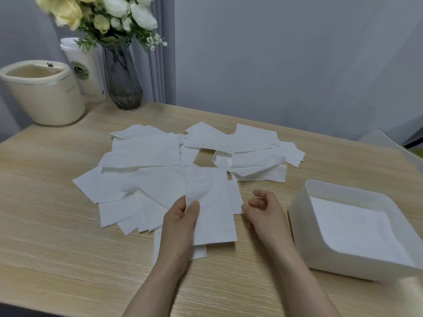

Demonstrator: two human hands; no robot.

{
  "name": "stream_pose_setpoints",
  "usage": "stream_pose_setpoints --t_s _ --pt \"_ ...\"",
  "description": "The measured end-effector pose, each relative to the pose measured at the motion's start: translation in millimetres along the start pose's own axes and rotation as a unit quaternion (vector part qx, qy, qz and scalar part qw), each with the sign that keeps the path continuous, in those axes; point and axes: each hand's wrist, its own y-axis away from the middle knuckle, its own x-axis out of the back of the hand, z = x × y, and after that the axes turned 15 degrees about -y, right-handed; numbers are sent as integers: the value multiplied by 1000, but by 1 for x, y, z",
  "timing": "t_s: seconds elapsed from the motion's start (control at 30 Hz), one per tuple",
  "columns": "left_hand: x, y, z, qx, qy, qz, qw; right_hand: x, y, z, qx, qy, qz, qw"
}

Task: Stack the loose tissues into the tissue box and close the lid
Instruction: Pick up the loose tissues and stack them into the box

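The left hand [180, 221] pinches one folded tissue [211, 216] off the scattered pile beyond it, likely for stacking. The right hand [263, 210], loosely curled and empty, waits beside the open tissue box [299, 216].

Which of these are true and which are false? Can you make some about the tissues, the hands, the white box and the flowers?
1. The left hand pinches a tissue. True.
2. The white box has its lid on. False: it is open, with tissues inside.
3. The right hand holds a cup. False: it holds no cup.
4. The flowers stand in a vase. True.
5. All tissues are packed. False: many lie spread on the table.
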Motion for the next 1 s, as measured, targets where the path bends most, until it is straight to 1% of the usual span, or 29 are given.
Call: stream_pose_setpoints --t_s 0.1,0.23,0.43,0.63,0.73,0.9,1.0 --pt "0 0 0 -2 -4 8 1000 -5 -5 -4 12 80 3 997" --pt "-1 0 0 -2 -7 14 1000 -13 -8 -7 27 192 10 981" --pt "-1 0 1 -1 -5 16 1000 -12 -10 -11 11 196 -10 981" --pt "0 1 1 -2 -5 25 1000 -5 1 -9 29 162 -17 986" --pt "1 2 2 -8 2 41 999 2 15 -10 26 160 -17 987" --pt "4 0 2 -5 23 81 996 22 44 -9 -9 215 -50 975" --pt "5 -1 1 -5 29 92 995 33 60 -11 -25 297 -54 953"
